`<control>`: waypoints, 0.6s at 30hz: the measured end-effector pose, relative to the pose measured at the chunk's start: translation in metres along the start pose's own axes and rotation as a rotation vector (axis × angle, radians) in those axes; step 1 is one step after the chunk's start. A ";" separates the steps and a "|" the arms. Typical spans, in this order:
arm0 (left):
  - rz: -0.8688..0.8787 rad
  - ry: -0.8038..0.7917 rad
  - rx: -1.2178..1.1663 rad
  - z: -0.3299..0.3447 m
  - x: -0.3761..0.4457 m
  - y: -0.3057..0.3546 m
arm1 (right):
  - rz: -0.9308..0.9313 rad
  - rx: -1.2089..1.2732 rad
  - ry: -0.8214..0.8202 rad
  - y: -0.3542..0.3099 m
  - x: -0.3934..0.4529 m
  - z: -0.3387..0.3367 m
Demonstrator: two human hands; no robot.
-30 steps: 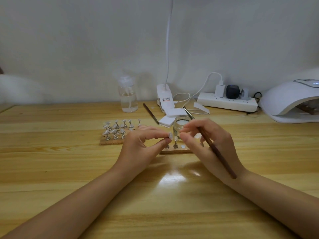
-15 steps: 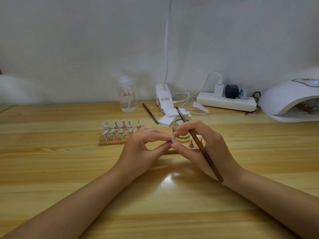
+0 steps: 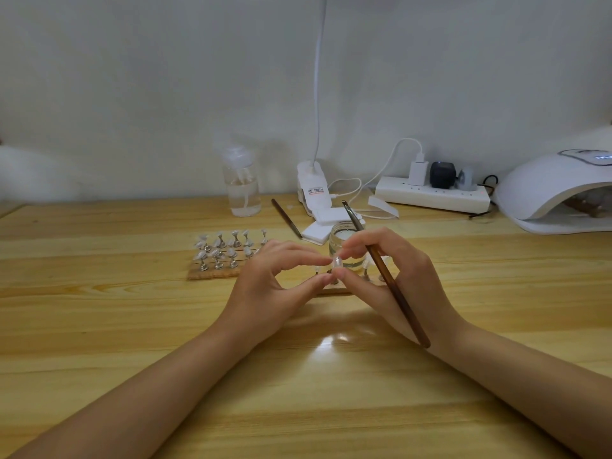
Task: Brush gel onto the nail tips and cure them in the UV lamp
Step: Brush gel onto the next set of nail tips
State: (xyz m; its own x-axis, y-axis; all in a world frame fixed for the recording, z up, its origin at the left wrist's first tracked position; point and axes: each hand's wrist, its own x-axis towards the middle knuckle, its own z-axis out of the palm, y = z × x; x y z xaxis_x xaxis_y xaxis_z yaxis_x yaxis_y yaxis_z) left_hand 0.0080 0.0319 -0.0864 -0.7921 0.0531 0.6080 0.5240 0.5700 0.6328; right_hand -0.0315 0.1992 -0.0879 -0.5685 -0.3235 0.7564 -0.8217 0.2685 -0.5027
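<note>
Both hands meet at the table's middle around one small clear nail tip (image 3: pixel 337 262). My left hand (image 3: pixel 271 286) pinches it between thumb and forefinger. The fingertips of my right hand (image 3: pixel 394 279) touch the same tip, and that hand also grips a brown-handled gel brush (image 3: pixel 385 276), bristles pointing up and away over a small glass jar (image 3: pixel 341 241). Behind my left hand a wooden board (image 3: pixel 212 273) carries several nail tips on metal stands. A second board (image 3: pixel 331 290) with stands lies mostly hidden under my hands. The white UV lamp (image 3: pixel 556 193) stands at the far right.
A clear pump bottle (image 3: pixel 243 190) stands at the back. A second brush (image 3: pixel 286 218) lies near a white clip lamp base (image 3: pixel 314 190) and white pads (image 3: pixel 314 231). A power strip (image 3: pixel 433 195) with plugs and cables lies along the wall.
Both hands have drawn slightly closer together around the nail tip, and the brush handle has swung to a steeper angle. The view has shifted a little.
</note>
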 end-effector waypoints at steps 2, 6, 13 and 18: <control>-0.009 0.009 -0.006 0.000 0.000 -0.001 | -0.001 -0.010 0.008 0.002 0.001 -0.003; -0.038 -0.008 0.026 0.001 0.000 -0.002 | 0.039 -0.070 0.002 0.011 0.006 -0.010; -0.189 -0.112 0.088 0.003 0.001 -0.012 | 0.007 -0.185 -0.096 0.018 0.006 -0.011; -0.198 -0.110 0.078 0.004 0.000 -0.014 | 0.014 -0.207 -0.107 0.019 0.005 -0.010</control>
State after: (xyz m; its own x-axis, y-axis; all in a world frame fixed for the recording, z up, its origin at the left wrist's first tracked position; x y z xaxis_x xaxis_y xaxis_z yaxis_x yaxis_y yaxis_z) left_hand -0.0008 0.0268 -0.0974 -0.9087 0.0210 0.4170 0.3328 0.6394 0.6931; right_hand -0.0496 0.2118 -0.0894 -0.5901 -0.4099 0.6956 -0.7940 0.4504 -0.4082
